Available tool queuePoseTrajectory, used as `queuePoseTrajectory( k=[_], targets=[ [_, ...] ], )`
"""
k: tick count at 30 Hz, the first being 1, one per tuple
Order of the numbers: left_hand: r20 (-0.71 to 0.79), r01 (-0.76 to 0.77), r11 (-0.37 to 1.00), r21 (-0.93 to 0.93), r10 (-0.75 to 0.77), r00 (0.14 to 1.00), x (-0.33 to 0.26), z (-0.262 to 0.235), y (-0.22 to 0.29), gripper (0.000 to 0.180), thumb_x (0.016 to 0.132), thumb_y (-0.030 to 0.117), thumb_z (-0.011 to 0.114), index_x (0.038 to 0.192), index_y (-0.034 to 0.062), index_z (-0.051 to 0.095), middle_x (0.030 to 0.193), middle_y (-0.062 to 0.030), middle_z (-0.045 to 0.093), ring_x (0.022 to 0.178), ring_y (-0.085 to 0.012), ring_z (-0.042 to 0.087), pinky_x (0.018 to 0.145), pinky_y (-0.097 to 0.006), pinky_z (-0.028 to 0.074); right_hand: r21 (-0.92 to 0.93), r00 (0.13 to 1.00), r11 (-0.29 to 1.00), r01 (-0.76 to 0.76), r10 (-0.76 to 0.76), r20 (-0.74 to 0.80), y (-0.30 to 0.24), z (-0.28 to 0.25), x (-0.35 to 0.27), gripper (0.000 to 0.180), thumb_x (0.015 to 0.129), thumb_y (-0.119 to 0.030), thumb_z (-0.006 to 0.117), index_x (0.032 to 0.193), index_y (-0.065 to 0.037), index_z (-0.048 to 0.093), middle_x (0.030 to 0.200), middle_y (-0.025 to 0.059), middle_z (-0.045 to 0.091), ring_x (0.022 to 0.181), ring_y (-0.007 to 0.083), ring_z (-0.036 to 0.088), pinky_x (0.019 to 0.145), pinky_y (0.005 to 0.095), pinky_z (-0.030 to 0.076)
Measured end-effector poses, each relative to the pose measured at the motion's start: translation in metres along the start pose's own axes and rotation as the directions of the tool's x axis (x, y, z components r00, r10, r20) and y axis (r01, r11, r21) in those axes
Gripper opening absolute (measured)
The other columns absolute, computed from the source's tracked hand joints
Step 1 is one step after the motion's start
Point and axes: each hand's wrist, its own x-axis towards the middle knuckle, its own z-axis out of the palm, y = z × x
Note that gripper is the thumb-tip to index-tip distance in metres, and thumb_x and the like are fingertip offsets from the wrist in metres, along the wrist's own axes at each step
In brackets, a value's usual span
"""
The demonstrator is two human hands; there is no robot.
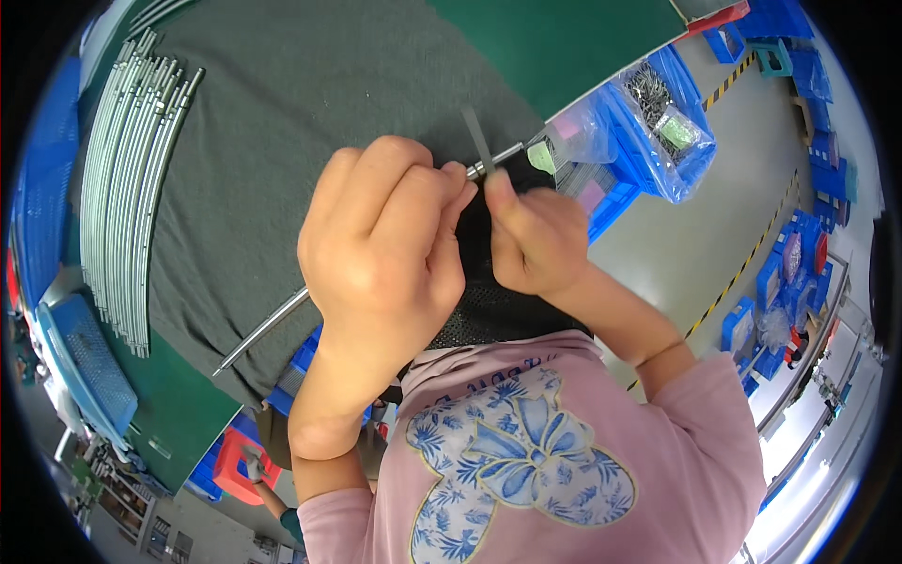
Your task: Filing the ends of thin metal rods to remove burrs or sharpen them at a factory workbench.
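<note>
A slim metal rod [263, 331] runs slantwise above the cloth, from a pointed lower-left end to a stepped upper-right end. My left hand [381, 240] is closed round it near the stepped end, hiding the stretch in the palm. Beside that end my right hand [540, 235] pinches a thin, flat grey strip [477, 136] between thumb and fingers. The strip is smeared by motion and crosses the rod close to its grooved part; whether they touch I cannot tell. Several similar rods [141, 188] lie side by side in a bundle on the dark cloth [254, 122] at left.
At right stands a blue bin [695, 155] lined with clear plastic, with small metal parts inside. A blue perforated basket [89, 362] is at the left edge. Below left, another person's gloved hand [252, 463] is near a red stool [235, 470]. Striped floor tape [742, 273] runs at right.
</note>
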Motion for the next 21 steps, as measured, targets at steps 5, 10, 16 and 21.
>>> queuePoseTrajectory(
  k=[5, 10, 16, 21],
  targets=[
    [0.012, -0.012, 1.0, -0.004, 0.012, 1.0, 0.0, -0.002, -0.002, 0.017, 0.062, -0.002, 0.072, 0.073, 0.0032, 0.06, 0.072, -0.005, 0.053, 0.059, -0.0221, 0.048, 0.05, -0.032, 0.039, 0.019, 0.991, 1.0, -0.002, 0.0, 0.132, 0.008, -0.021, -0.039, 0.044, 0.069, 0.009, 0.062, 0.113, 0.003, 0.06, 0.057, 0.0058, 0.052, 0.04, 0.0214, 0.044, 0.042, 0.0298, 0.037],
    [0.049, -0.019, 0.999, 0.031, 0.018, 0.999, 0.001, -0.008, 0.0, 0.016, 0.064, 0.0, 0.073, 0.075, 0.0037, 0.062, 0.072, -0.0048, 0.053, 0.059, -0.0214, 0.049, 0.051, -0.031, 0.039, 0.168, 0.935, 0.929, -0.331, 0.347, -0.079, -0.002, -0.027, -0.02, 0.045, 0.071, 0.002, 0.066, 0.116, 0.003, 0.06, 0.048, 0.0009, 0.041, 0.039, 0.0106, 0.04, 0.041, 0.0242, 0.031],
    [0.102, 0.004, 0.999, 0.045, -0.009, 0.995, 0.003, -0.007, -0.001, 0.015, 0.065, 0.002, 0.073, 0.076, 0.0047, 0.063, 0.071, -0.0045, 0.054, 0.058, -0.0209, 0.05, 0.051, -0.031, 0.04, 0.767, 0.485, 0.192, -0.612, 0.857, 0.172, -0.014, 0.003, 0.017, 0.018, 0.086, -0.011, 0.067, 0.095, 0.003, 0.06, 0.055, -0.005, 0.05, 0.044, 0.0003, 0.04, 0.043, 0.0182, 0.028],
    [0.111, 0.013, 0.998, 0.065, -0.02, 0.994, 0.004, -0.01, 0.0, 0.015, 0.066, 0.002, 0.073, 0.076, 0.0043, 0.062, 0.072, -0.0049, 0.054, 0.059, -0.0215, 0.05, 0.052, -0.032, 0.04, 0.819, 0.5, 0.244, -0.519, 0.864, 0.06, -0.026, -0.003, 0.033, 0.013, 0.085, -0.009, 0.069, 0.088, 0.001, 0.061, 0.055, -0.0045, 0.052, 0.046, -0.0003, 0.042, 0.041, 0.0183, 0.029]
  ],
)
